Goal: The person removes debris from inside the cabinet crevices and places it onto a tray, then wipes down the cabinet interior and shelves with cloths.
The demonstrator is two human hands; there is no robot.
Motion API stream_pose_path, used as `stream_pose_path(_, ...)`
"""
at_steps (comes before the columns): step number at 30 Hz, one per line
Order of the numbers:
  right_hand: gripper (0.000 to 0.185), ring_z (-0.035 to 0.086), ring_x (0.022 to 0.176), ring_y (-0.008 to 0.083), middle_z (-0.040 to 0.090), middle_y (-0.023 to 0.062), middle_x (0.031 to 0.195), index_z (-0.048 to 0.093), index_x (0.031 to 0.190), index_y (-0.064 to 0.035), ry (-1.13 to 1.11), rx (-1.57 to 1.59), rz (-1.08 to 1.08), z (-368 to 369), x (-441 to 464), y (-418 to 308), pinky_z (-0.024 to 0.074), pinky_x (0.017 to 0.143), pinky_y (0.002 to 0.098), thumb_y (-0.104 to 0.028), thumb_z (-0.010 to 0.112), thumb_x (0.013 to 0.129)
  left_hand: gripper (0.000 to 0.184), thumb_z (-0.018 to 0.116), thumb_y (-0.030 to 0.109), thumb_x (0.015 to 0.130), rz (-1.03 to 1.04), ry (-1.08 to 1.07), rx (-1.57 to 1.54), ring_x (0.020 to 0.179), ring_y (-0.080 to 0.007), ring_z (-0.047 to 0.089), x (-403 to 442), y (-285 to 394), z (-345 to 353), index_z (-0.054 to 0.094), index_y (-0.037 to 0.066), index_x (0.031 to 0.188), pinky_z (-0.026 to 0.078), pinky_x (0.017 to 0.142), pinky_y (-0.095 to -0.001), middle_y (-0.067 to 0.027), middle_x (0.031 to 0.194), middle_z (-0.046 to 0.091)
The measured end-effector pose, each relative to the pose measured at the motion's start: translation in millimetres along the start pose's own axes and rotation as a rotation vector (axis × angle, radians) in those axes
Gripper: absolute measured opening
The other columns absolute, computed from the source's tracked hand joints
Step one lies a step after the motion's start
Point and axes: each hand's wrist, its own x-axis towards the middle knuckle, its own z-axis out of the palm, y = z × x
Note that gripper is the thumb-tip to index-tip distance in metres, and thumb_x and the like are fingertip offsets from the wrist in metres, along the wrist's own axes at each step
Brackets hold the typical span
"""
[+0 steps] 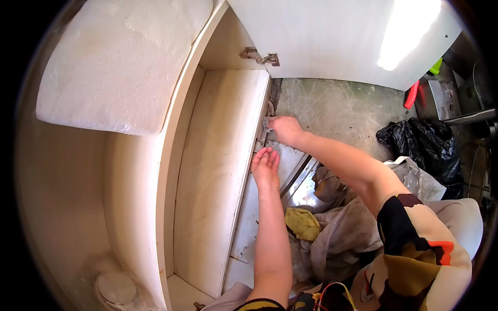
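Note:
My right hand [285, 129] is closed on a small grey crumpled rag [267, 125], pressed against the dirty lower front edge of an open cabinet [218, 155]. Just below it, my left hand [266, 165] is turned partly palm up, its fingers slightly curled and apart, with nothing visible in it. Under the left hand runs a white board [249, 202] along the cabinet's base. Dark grime [271, 106] marks the corner by the right hand.
An open white cabinet door [337, 41] hangs on a metal hinge [262, 56]. A white foam-like slab [119, 62] lies on top at left. A black plastic bag [425, 150], a red-handled object [412, 95] and a yellow cloth [303, 224] are at right and below.

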Motion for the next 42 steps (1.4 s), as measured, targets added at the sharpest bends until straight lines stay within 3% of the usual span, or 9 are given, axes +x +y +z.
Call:
stream_pose_path(4,0.028,0.065,0.089,0.0244,0.067,0.0128,0.096,0.067,0.101,-0.0037,0.045,1.017,0.751,-13.3,27.7,24.9,0.0503,0.074,0.0363,-0.003,0.052,0.078,0.018,0.045,0.004,0.092,0.005,0.016,-0.001,0.095,-0.0220,0.057,-9.5,1.5,6.9,0.051,0.003,0.109,0.049,0.084,-0.0344,-0.0106,0.108,0.057)
stream_pose_path(7,0.026,0.064,0.091,0.0224,0.068,0.0095,0.097,0.067,0.103,-0.0069,0.184,1.263,0.903,-20.8,48.6,47.1,0.0483,0.078,0.0348,-0.004,0.054,0.080,0.021,0.045,0.005,0.092,-0.001,0.040,0.006,0.098,-0.0259,0.056,-8.9,-4.0,1.5,0.049,0.001,0.112,0.048,0.087,-0.0393,-0.0119,0.109,0.056)
stream_pose_path(14,0.030,0.058,0.091,0.0417,0.061,0.0254,0.097,0.064,0.101,-0.0011,0.309,0.448,0.586,-13.0,70.8,9.3,0.0473,0.084,0.0431,0.000,0.052,0.073,0.021,0.045,0.005,0.092,-0.022,0.069,-0.003,0.097,-0.0259,0.056,-6.0,-6.2,-8.0,0.049,0.000,0.112,0.049,0.086,-0.0399,-0.0127,0.109,0.056)
stream_pose_path(21,0.020,0.059,0.086,0.0395,0.062,0.0229,0.094,0.063,0.083,0.0000,0.117,0.116,0.345,11.6,12.2,-24.2,0.0490,0.078,0.0449,0.006,0.054,0.066,0.017,0.045,0.004,0.092,0.003,0.105,-0.017,0.090,-0.0220,0.059,-2.8,-0.4,-11.0,0.052,0.003,0.107,0.051,0.082,-0.0348,-0.0105,0.104,0.058)
stream_pose_path(23,0.019,0.058,0.089,0.0350,0.063,0.0178,0.083,0.065,0.082,-0.0008,0.222,0.126,-0.009,32.0,-9.4,-25.6,0.0516,0.074,0.0398,0.000,0.057,0.065,0.017,0.045,0.004,0.092,0.013,0.125,-0.023,0.090,-0.0218,0.059,-3.4,-1.4,-16.2,0.052,0.003,0.107,0.051,0.081,-0.0345,-0.0103,0.104,0.058)
stream_pose_path(27,0.021,0.060,0.090,0.0340,0.064,0.0170,0.088,0.065,0.087,-0.0001,0.013,0.230,-0.011,2.9,-15.4,-33.4,0.0506,0.078,0.0410,0.000,0.057,0.068,0.017,0.045,0.003,0.091,0.023,0.123,-0.007,0.088,-0.0211,0.059,-3.9,-2.3,-16.0,0.052,0.003,0.107,0.051,0.081,-0.0334,-0.0103,0.104,0.058)
stream_pose_path(32,0.028,0.060,0.093,0.0362,0.062,0.0221,0.101,0.064,0.099,0.0023,0.209,0.756,0.421,-46.9,26.4,8.1,0.0474,0.085,0.0420,0.004,0.054,0.073,0.020,0.043,0.004,0.092,0.041,0.167,0.000,0.093,-0.0239,0.058,-13.3,-3.9,-22.5,0.050,0.000,0.111,0.050,0.083,-0.0371,-0.0119,0.104,0.057)
stream_pose_path(38,0.017,0.056,0.097,0.0288,0.065,0.0119,0.084,0.066,0.086,0.0011,0.560,0.034,0.132,-26.5,49.4,30.8,0.0449,0.084,0.0400,-0.001,0.055,0.074,0.020,0.044,0.004,0.092,0.010,0.161,0.013,0.094,-0.0249,0.058,-12.9,-10.1,-20.9,0.050,0.000,0.111,0.050,0.084,-0.0381,-0.0129,0.106,0.057)
stream_pose_path(42,0.010,0.053,0.094,0.0229,0.063,0.0063,0.082,0.066,0.076,-0.0080,0.074,-0.521,0.025,-28.7,60.8,15.9,0.0405,0.082,0.0355,-0.011,0.058,0.072,0.020,0.043,0.004,0.092,0.001,0.160,0.004,0.093,-0.0251,0.058,-15.3,-5.9,-18.3,0.050,0.000,0.111,0.051,0.083,-0.0381,-0.0132,0.106,0.057)
